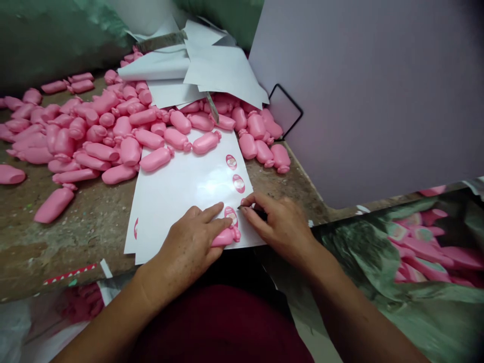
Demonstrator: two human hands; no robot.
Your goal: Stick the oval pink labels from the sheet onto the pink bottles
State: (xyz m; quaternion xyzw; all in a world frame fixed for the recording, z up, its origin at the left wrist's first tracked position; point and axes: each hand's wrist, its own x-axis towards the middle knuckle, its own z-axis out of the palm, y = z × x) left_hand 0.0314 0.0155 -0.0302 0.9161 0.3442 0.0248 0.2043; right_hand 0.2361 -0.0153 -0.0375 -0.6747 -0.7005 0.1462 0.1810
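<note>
My left hand (194, 234) is closed around a small pink plastic bottle (224, 238) lying on the front of a white sticker sheet (170, 212). An oval pink-and-white sticker (230, 216) sits against the bottle's upper side, near my left fingertips. Pinched in my right hand (282, 222) is a thin black pointed tool (260, 213), its kind unclear; the tip is beside the sticker. Two more oval stickers, the upper one (231, 162) and the lower one (238, 183), show on the sheet's right edge. Another is partly covered by my right fingers.
A large heap of pink bottles (94, 131) covers the table's (94, 222) left and back. White sheets (223, 70) lie over it. A grey panel (370, 101) with a black wire frame (300, 113) stands right. Below it, a green bag (363, 262) holds labelled pink pieces (427, 252).
</note>
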